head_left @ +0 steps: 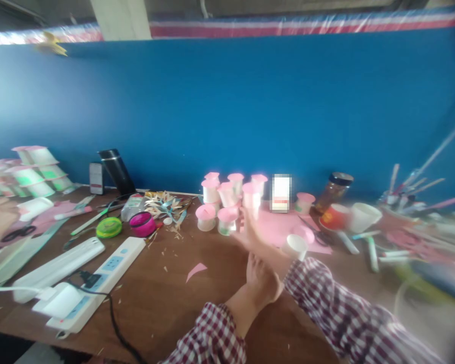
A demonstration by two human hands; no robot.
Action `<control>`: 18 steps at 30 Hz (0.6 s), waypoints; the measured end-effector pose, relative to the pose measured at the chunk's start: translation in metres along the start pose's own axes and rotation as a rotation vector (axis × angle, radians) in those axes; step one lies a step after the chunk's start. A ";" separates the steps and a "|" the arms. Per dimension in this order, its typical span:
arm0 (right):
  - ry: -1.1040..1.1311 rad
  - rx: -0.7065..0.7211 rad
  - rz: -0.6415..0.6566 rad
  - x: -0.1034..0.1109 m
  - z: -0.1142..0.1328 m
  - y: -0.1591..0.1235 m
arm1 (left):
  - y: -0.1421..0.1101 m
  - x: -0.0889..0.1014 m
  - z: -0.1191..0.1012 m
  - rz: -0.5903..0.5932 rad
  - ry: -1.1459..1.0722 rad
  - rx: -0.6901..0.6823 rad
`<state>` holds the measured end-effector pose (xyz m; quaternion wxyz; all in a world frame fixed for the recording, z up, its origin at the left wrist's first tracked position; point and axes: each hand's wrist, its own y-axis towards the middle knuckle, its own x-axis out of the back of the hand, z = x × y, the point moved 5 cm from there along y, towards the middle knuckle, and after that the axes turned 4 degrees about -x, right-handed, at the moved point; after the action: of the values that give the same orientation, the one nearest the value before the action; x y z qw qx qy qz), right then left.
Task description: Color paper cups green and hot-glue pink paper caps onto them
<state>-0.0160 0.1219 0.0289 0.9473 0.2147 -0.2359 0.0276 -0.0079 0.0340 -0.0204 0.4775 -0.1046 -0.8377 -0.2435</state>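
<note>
Several white paper cups with pink paper pieces stand grouped and partly stacked by the blue wall, among them a front cup (227, 222) and a taller one (252, 198). My right hand (250, 232) reaches across to these cups, fingers apart and blurred, right beside the front cup; whether it touches is unclear. Below it, my left hand (263, 280) is curled over the table, close under the right wrist; anything inside its fingers is hidden. A loose white cup (296, 245) stands by my right wrist, next to a pink paper sheet (275, 227).
Left of my hands lie power strips (116, 263) with a black cable, a magenta round container (142, 224) and wood scraps (169, 207). To the right are a lidded jar (333, 192), a red cup (333, 217) and markers (372, 254). Another person's hand (0, 222) appears far left.
</note>
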 end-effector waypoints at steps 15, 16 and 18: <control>-0.489 -0.125 0.027 0.173 0.005 -0.076 | 0.010 0.022 -0.009 -0.094 -0.005 0.016; -0.485 -0.134 0.068 0.169 0.004 -0.079 | 0.010 0.023 -0.010 -0.098 -0.012 0.003; -0.478 -0.147 0.091 0.162 0.005 -0.083 | 0.010 0.023 -0.010 -0.100 -0.028 -0.011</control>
<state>0.1385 0.0366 0.0741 0.8756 0.1348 -0.4639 0.0015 -0.0084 0.0363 0.0069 0.4524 -0.0683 -0.8472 -0.2701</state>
